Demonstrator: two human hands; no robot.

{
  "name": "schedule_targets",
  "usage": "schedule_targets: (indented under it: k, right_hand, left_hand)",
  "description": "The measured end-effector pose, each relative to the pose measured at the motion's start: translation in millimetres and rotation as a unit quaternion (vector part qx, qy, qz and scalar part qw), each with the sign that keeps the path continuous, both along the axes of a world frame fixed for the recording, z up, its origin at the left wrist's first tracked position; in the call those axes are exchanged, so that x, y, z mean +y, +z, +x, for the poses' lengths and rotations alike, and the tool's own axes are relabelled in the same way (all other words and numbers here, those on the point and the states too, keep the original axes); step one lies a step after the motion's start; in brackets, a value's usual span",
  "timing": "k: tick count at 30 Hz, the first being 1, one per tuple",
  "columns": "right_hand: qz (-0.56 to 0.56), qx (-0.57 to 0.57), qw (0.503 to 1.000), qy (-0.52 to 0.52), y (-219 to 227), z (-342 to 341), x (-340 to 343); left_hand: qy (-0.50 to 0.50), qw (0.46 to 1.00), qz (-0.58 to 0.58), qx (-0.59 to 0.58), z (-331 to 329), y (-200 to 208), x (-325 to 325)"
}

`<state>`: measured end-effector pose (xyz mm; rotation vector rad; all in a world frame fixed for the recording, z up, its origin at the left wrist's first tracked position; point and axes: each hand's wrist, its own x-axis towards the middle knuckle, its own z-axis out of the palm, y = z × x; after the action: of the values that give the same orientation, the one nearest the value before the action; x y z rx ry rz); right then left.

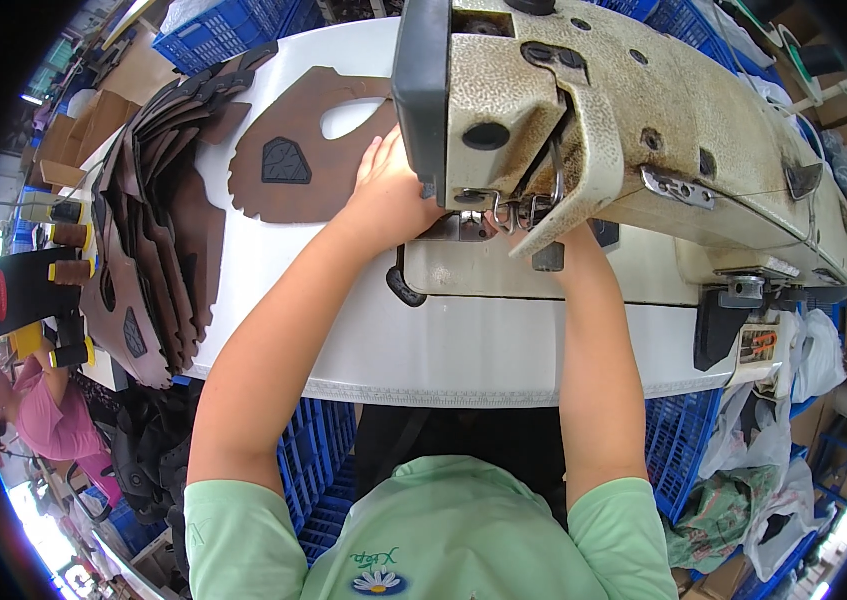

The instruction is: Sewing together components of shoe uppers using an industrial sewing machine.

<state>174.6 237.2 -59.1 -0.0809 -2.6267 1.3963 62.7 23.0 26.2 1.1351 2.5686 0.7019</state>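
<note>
A brown leather-like panel with an oval cutout and a dark ridged patch lies flat on the white table, left of the sewing machine. My left hand rests with stretched fingers on the panel's right part, beside the needle area; the machine head covers some of the hand. Under the machine arm, my right hand reaches in close to the metal presser parts. Its fingers are mostly hidden, and whether they hold anything does not show. Part of the panel is behind the machine head.
A stack of similar brown panels hangs over the table's left side. Thread spools stand farther left, near a person in pink. Blue crates sit below the table's ruler-marked front edge. Plastic bags hang at right.
</note>
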Motion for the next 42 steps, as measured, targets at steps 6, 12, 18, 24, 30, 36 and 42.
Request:
schedule_targets:
  k: [6,12,18,24,30,36,42]
  right_hand:
    - [-0.061,-0.036,0.997,-0.022,20,4,-3]
    - [-0.021,-0.005,0.999,-0.031,34,8,-5]
    - [0.106,-0.079,0.984,-0.117,96,36,-32]
    - [-0.147,-0.069,0.987,0.011,203,159,7]
    - [0.138,0.274,0.801,-0.514,255,247,269]
    - [0.180,0.066,0.874,-0.447,251,220,351]
    - [0.168,0.167,0.831,-0.504,152,256,309]
  left_hand:
    - [0.009,1.000,-0.008,-0.022,1,4,4]
    - [-0.003,0.995,0.078,0.069,1,-3,9]
    - [-0.016,0.999,0.038,0.008,-2,-4,10]
    - [-0.051,0.997,0.026,0.051,12,26,-17]
    - [-0.064,0.991,0.031,0.116,23,27,-4]
    - [-0.081,0.989,0.059,0.111,21,24,-10]
    - [-0.041,0.993,0.027,0.110,26,29,-17]
